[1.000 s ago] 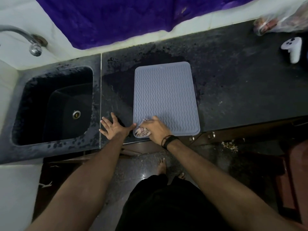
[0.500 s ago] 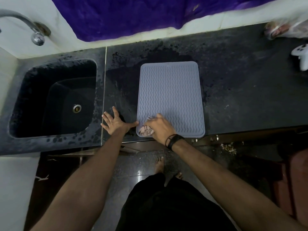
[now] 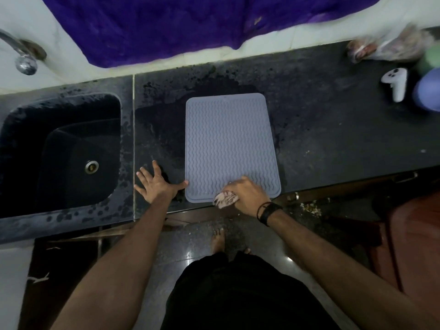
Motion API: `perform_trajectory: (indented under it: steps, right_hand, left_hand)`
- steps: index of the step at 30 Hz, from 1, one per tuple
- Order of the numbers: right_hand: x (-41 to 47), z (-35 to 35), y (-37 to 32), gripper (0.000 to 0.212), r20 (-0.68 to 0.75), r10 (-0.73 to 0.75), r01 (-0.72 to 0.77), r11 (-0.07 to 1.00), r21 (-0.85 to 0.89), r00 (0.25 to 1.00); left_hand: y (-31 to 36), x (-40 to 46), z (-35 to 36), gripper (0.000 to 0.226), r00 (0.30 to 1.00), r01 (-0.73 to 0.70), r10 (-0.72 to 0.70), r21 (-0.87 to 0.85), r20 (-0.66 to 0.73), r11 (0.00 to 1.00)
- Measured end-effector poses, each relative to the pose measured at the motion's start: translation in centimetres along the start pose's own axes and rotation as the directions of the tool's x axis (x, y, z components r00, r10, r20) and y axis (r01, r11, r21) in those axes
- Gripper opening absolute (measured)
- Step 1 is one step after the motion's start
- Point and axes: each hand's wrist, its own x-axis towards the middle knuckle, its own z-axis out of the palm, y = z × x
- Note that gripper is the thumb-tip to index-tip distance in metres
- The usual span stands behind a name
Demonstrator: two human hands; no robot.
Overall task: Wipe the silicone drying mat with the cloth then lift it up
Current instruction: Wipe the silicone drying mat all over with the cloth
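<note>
Head view is looking down on a dark stone counter [image 3: 333, 139], wet and blotched around the silicone drying mat [image 3: 228, 139], which is lying flat with its near edge close to the counter's front lip. Left of the mat, past a pale seam in the stone, a black sink [image 3: 59, 151] is sitting with its drain showing, and a metal tap [image 3: 21, 55] is reaching out from the white wall above it. A purple cloth-like sheet [image 3: 190, 25] is hanging along the wall behind the counter. Far to the right, well apart from the mat, a white controller [image 3: 395, 84] is standing beside a blurred blue-violet object [image 3: 428, 91], with a crumpled plastic bag [image 3: 385, 47] behind them. Nothing is lying on the mat's ridged surface apart from the hand and cloth at its near edge.

The left hand [image 3: 157, 184] is resting flat on the counter just beside the mat's near left corner, fingers spread wide, holding nothing, the thumb tip touching or nearly touching the mat's edge. The right hand [image 3: 247, 195], with a dark band at the wrist, is closing around a bunched, patterned cloth [image 3: 225, 198] and pressing it down at the mat's near edge, right of centre, knuckles up and the cloth bulging out to the left of the palm. Both forearms are stretching forward from the lower frame.
</note>
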Motion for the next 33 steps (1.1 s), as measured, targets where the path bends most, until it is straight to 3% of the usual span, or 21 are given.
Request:
perform_trajectory:
  steps: [3, 5, 8, 13, 16, 22, 27, 33]
  right_hand:
    - [-2.0, -1.3, 3.3, 0.052, -0.135, 0.102, -0.103, 0.995, -0.002, 0.986]
    - [-3.0, -1.6, 4.6, 0.051, -0.111, 0.143, -0.143, 0.99, 0.004, 0.983]
    - [-4.0, -1.9, 5.9, 0.041, -0.083, 0.263, -0.265, 0.964, -0.007, 0.961]
    - [-3.7, -3.6, 7.9, 0.046, -0.257, 0.297, -0.3, 0.954, 0.029, 0.919]
    - [-3.4, -4.3, 8.5, 0.047, -0.177, 0.276, -0.279, 0.96, 0.008, 0.945]
    - [-3.7, -5.2, 9.0, 0.031, 0.033, 0.391, -0.386, 0.917, -0.103, 0.92]
    - [-0.5, -7.7, 6.9, 0.011, -0.108, 0.359, -0.345, 0.929, 0.131, 0.927]
    - [6.0, -9.8, 3.4, 0.019, -0.25, 0.393, -0.318, 0.902, 0.291, 0.885]
  left_hand:
    - [0.1, 0.4, -0.1, 0.139, 0.999, -0.032, 0.032, 0.025, 0.001, 0.999]
    - [0.2, 0.6, 0.0, 0.135, 0.998, -0.063, 0.063, 0.041, 0.012, 0.997]
    - [0.4, 0.8, 0.3, 0.119, 0.981, -0.195, 0.194, 0.084, 0.029, 0.977]
    - [0.8, 0.8, 0.5, 0.089, 0.92, -0.384, 0.374, 0.084, 0.115, 0.919]
    - [1.2, 0.4, 0.2, 0.081, 0.915, -0.393, 0.368, 0.159, 0.166, 0.906]
    - [2.0, -0.3, -0.1, 0.078, 0.925, -0.376, 0.349, 0.241, 0.149, 0.894]
    - [3.2, 0.7, -1.9, 0.094, 0.905, -0.42, 0.378, 0.258, 0.197, 0.87]
    - [6.0, 3.1, -4.9, 0.09, 0.859, -0.509, 0.487, 0.156, 0.159, 0.847]
